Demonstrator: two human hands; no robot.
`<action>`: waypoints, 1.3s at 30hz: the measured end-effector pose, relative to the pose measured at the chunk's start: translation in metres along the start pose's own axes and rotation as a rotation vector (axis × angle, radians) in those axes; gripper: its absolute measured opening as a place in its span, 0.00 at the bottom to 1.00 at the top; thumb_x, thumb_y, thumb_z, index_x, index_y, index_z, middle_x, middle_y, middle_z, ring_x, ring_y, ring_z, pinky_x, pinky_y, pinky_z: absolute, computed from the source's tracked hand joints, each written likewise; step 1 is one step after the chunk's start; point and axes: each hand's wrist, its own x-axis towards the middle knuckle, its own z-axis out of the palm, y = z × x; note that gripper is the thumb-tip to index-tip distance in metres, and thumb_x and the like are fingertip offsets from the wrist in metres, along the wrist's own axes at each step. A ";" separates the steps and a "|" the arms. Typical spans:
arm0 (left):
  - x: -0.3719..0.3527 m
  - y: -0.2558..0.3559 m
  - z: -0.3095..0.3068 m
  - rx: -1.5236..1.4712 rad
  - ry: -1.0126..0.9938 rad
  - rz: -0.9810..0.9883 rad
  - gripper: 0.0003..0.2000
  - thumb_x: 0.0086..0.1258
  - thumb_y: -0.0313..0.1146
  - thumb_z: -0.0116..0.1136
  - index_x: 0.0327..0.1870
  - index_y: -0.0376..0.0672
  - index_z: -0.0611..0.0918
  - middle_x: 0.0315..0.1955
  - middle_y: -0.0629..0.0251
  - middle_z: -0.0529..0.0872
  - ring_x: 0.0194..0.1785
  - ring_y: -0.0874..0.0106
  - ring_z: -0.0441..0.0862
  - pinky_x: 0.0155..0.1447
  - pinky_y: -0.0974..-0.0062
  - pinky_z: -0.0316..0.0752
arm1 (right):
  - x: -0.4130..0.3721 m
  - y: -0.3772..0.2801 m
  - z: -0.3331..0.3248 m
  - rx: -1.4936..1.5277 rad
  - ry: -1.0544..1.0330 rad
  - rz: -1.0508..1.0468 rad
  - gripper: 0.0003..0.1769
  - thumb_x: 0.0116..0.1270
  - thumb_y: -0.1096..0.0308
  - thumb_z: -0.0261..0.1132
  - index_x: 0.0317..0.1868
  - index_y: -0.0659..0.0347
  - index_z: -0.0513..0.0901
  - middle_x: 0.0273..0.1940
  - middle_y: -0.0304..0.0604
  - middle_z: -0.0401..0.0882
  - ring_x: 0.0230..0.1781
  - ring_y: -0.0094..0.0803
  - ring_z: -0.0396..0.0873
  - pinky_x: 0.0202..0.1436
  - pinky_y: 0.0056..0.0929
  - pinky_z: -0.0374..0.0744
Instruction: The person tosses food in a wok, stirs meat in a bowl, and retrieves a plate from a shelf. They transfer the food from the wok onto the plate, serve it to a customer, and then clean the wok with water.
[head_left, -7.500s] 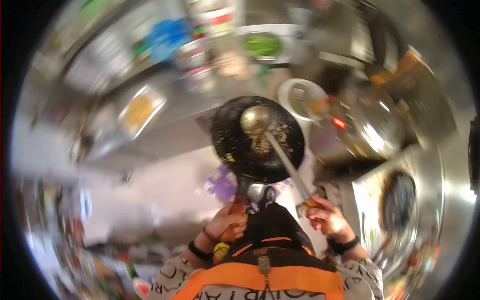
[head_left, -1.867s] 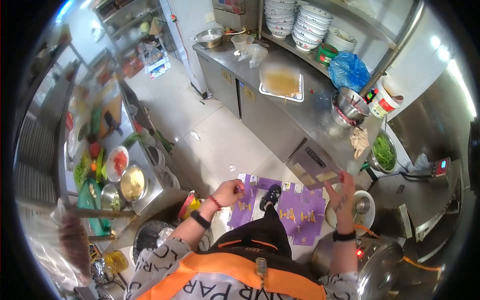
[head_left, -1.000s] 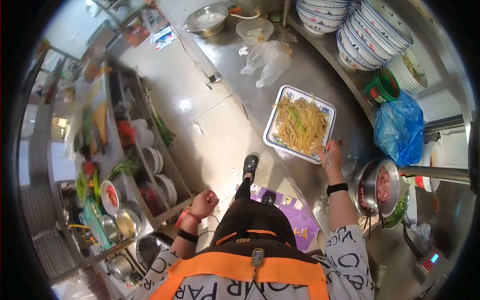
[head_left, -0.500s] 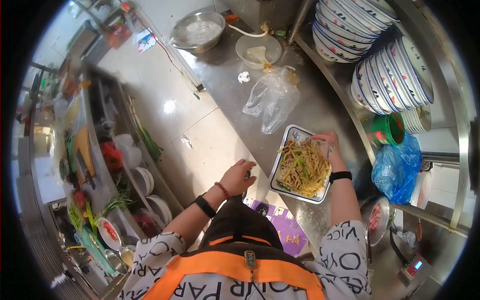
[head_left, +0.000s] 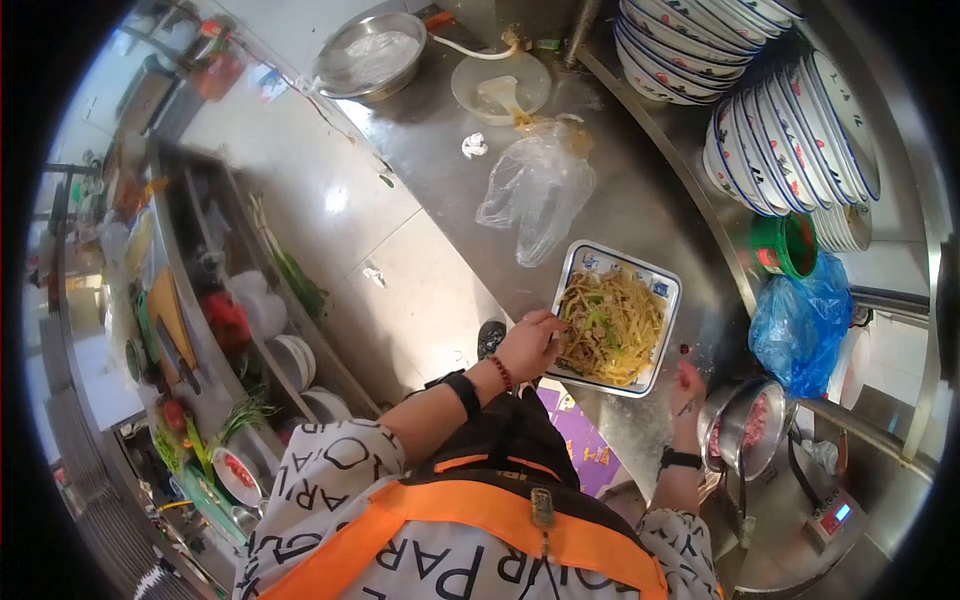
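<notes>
A rectangular white dish with a blue rim and blue patterns lies on the steel counter, filled with shredded food that has pale strips and green bits. My left hand is at the dish's left edge, its fingers curled at the rim. To the right of the dish, my right hand is off it, beside metal bowls with pinkish-red chopped pieces in them. Its fingers are blurred, and a small dark red spot shows just above the fingertips.
A clear plastic bag, a round translucent lid-like disc and a metal basin lie farther along the counter. Stacked patterned bowls stand on the right shelf, above a blue bag. Vegetables and a knife lie on the left counter.
My right hand has let go of the dish's right edge and moved down toward the metal bowls. My left hand has moved right, to the dish's left edge.
</notes>
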 end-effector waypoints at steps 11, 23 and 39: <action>-0.040 -0.042 0.055 -0.502 0.080 -0.568 0.23 0.50 0.20 0.59 0.51 0.37 0.72 0.40 0.51 0.81 0.44 0.60 0.80 0.47 0.69 0.75 | -0.014 -0.001 0.027 0.632 -0.348 0.105 0.24 0.54 0.84 0.57 0.54 0.63 0.73 0.40 0.36 0.75 0.37 0.25 0.73 0.42 0.21 0.72; -0.195 0.007 -0.026 -1.088 0.415 -0.759 0.30 0.56 0.14 0.49 0.65 0.39 0.65 0.49 0.62 0.78 0.51 0.70 0.77 0.49 0.73 0.77 | -0.081 -0.101 0.048 0.654 -0.704 -0.047 0.27 0.55 0.86 0.57 0.58 0.66 0.68 0.42 0.37 0.76 0.43 0.23 0.74 0.48 0.22 0.74; -0.256 -0.108 -0.297 -1.608 0.933 -0.290 0.28 0.52 0.13 0.46 0.59 0.36 0.69 0.51 0.57 0.78 0.53 0.64 0.78 0.58 0.65 0.73 | -0.014 -0.511 0.248 0.601 -1.274 -0.450 0.27 0.54 0.81 0.57 0.58 0.68 0.68 0.47 0.40 0.75 0.45 0.26 0.74 0.52 0.26 0.75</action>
